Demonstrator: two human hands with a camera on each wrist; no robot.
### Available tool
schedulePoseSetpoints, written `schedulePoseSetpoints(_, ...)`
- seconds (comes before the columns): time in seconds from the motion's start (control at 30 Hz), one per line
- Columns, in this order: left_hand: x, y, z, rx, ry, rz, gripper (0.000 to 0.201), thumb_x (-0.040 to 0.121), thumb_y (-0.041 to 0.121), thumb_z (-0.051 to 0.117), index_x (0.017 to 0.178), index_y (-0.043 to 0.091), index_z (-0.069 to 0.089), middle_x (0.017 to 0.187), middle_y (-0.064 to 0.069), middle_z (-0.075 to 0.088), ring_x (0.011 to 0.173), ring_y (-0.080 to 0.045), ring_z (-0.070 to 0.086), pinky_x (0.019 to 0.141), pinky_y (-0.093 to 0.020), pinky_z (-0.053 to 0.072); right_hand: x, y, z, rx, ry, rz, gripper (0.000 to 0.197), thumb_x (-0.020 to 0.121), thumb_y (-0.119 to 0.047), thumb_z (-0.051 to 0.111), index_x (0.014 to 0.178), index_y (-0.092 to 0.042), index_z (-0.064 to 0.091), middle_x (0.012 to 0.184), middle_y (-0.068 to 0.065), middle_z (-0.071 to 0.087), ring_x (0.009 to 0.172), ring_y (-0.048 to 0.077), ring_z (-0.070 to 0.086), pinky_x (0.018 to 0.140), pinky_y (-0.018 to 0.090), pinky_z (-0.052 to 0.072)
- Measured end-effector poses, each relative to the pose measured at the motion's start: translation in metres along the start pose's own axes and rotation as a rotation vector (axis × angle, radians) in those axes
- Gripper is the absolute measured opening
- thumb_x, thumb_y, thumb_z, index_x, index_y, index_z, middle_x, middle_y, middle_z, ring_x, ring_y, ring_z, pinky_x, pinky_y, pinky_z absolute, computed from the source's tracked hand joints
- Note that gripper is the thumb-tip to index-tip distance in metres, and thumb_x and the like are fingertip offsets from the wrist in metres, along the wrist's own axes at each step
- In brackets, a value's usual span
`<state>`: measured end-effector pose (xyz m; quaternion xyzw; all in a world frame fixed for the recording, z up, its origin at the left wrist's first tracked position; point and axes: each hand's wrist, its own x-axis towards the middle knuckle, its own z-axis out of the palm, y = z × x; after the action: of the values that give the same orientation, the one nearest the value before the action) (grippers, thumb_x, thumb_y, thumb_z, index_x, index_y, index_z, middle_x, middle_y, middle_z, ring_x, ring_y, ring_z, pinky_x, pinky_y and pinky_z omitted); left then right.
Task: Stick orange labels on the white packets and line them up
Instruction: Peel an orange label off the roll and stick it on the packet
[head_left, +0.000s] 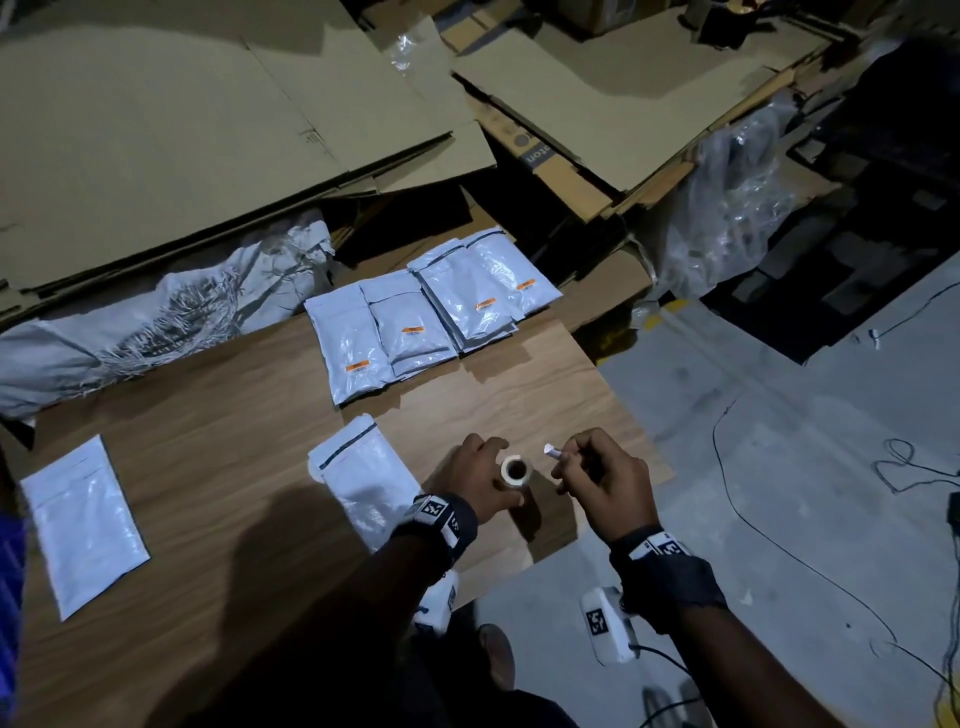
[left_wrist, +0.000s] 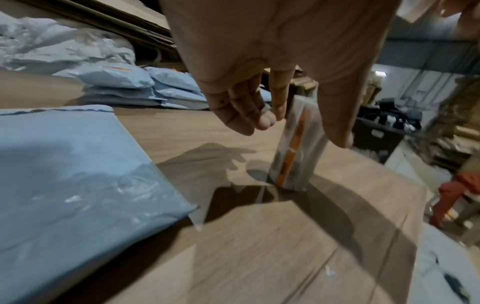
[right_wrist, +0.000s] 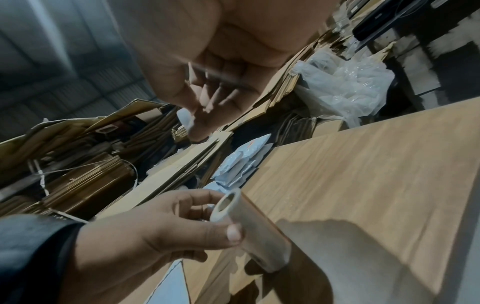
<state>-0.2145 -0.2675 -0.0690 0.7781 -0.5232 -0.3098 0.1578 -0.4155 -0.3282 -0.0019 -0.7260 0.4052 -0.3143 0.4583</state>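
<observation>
Right now I am standing over a wood-grain board (head_left: 218, 415) and holding a label roll (head_left: 515, 471) upright on it with my left hand (head_left: 480, 480), thumb and fingertips curled around its top. On the left wrist view the roll's backing is showing orange labels (left_wrist: 291, 162) running down its side. My right hand (head_left: 605, 483) is hovering just beside the roll, its fingers curled and pinching a small pale label piece (head_left: 551, 451); I cannot tell its colour. One white packet (head_left: 363, 480) is lying on the board just left of my left hand, partly under my wrist, and another white packet (head_left: 85, 525) is lying well apart near the left edge. At the far edge, a row of labelled packets (head_left: 431, 312) is sitting in overlapping stacks, each top one carrying an orange sticker (head_left: 357, 367). Flattened cardboard (head_left: 208, 130) is lying beyond them.
</observation>
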Motion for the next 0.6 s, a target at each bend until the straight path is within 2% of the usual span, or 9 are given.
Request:
schedulePoseSetpoints(0.07, -0.008, -0.008, -0.007, -0.119, 0.037, 0.004, 0.084, 0.067, 0.052, 0.084, 0.140, 0.029, 0.049, 0.123, -0.002, 0.047, 0.115, -0.023, 0.053, 0.096, -0.039, 0.049, 0.004, -0.002, 0.008, 0.005, -0.026, -0.036, 0.019, 0.095, -0.005, 0.064, 0.090, -0.023, 0.063, 0.076, 0.001, 0.072, 0.070, 0.019, 0.073, 0.066, 0.042, 0.059)
schedulePoseSetpoints(0.1, -0.014, -0.012, -0.010, -0.185, 0.077, 0.018, 0.079, 0.070, 0.048, 0.085, 0.139, 0.027, 0.051, 0.122, -0.001, 0.047, 0.115, -0.020, 0.053, 0.097, -0.036, 0.048, 0.005, -0.003, 0.012, 0.004, -0.034, -0.054, 0.020, 0.094, -0.005, 0.066, 0.089, -0.024, 0.064, 0.075, 0.000, 0.071, 0.070, 0.018, 0.071, 0.065, 0.039, 0.058)
schedulePoseSetpoints(0.2, -0.036, -0.023, -0.027, -0.320, 0.200, 0.058, 0.043, 0.089, 0.023, 0.075, 0.129, 0.021, 0.062, 0.115, 0.002, 0.052, 0.109, -0.016, 0.058, 0.091, -0.024, 0.044, 0.009, -0.013, 0.028, 0.013, -0.071, -0.109, 0.022, 0.091, 0.001, 0.069, 0.085, -0.020, 0.066, 0.071, -0.006, 0.067, 0.065, 0.006, 0.062, 0.062, 0.021, 0.049)
schedulePoseSetpoints(0.23, -0.044, -0.026, -0.034, -0.356, 0.227, 0.065, 0.031, 0.094, 0.017, 0.069, 0.125, 0.019, 0.066, 0.113, 0.001, 0.056, 0.106, -0.016, 0.060, 0.089, -0.025, 0.046, 0.010, -0.016, 0.034, 0.020, -0.097, -0.122, 0.021, 0.091, 0.003, 0.070, 0.084, -0.018, 0.067, 0.071, -0.006, 0.067, 0.065, 0.005, 0.063, 0.063, 0.019, 0.048)
schedulePoseSetpoints(0.3, -0.056, -0.031, -0.049, -0.462, 0.266, 0.066, 0.021, 0.100, 0.011, 0.060, 0.116, 0.017, 0.071, 0.111, 0.000, 0.067, 0.102, -0.015, 0.066, 0.088, -0.028, 0.052, 0.012, -0.022, 0.047, 0.034, -0.151, -0.143, 0.020, 0.091, 0.003, 0.069, 0.086, -0.016, 0.068, 0.072, -0.004, 0.070, 0.067, 0.010, 0.068, 0.063, 0.025, 0.053)
schedulePoseSetpoints(0.37, -0.067, -0.032, -0.063, -0.612, 0.292, 0.060, 0.019, 0.103, 0.013, 0.056, 0.114, 0.015, 0.073, 0.106, -0.001, 0.074, 0.097, -0.010, 0.069, 0.084, -0.024, 0.053, 0.013, -0.026, 0.057, 0.047, -0.192, -0.164, 0.019, 0.092, 0.002, 0.068, 0.089, -0.016, 0.070, 0.075, -0.003, 0.073, 0.070, 0.016, 0.071, 0.065, 0.031, 0.057)
schedulePoseSetpoints(0.43, -0.080, -0.031, -0.074, -0.693, 0.307, 0.082, 0.017, 0.103, 0.021, 0.060, 0.115, 0.018, 0.072, 0.102, 0.000, 0.075, 0.093, -0.008, 0.070, 0.080, -0.019, 0.051, 0.014, -0.032, 0.069, 0.068, -0.229, -0.178, 0.019, 0.092, 0.001, 0.067, 0.092, -0.017, 0.073, 0.078, -0.004, 0.074, 0.074, 0.017, 0.073, 0.066, 0.032, 0.058)
schedulePoseSetpoints(0.5, -0.089, -0.032, -0.082, -0.704, 0.303, 0.108, 0.018, 0.098, 0.031, 0.068, 0.115, 0.026, 0.072, 0.100, 0.007, 0.075, 0.095, -0.010, 0.069, 0.082, -0.021, 0.052, 0.013, -0.038, 0.079, 0.071, -0.263, -0.201, 0.017, 0.091, -0.002, 0.067, 0.092, -0.017, 0.075, 0.079, -0.005, 0.075, 0.074, 0.015, 0.073, 0.066, 0.031, 0.058)
schedulePoseSetpoints(0.6, -0.099, -0.039, -0.089, -0.718, 0.324, 0.115, 0.024, 0.089, 0.033, 0.078, 0.112, 0.029, 0.072, 0.097, 0.007, 0.073, 0.090, -0.012, 0.069, 0.078, -0.025, 0.051, 0.012, -0.046, 0.092, 0.042, -0.330, -0.246, 0.019, 0.088, -0.001, 0.068, 0.091, -0.018, 0.076, 0.078, -0.008, 0.075, 0.071, 0.014, 0.072, 0.065, 0.029, 0.057)
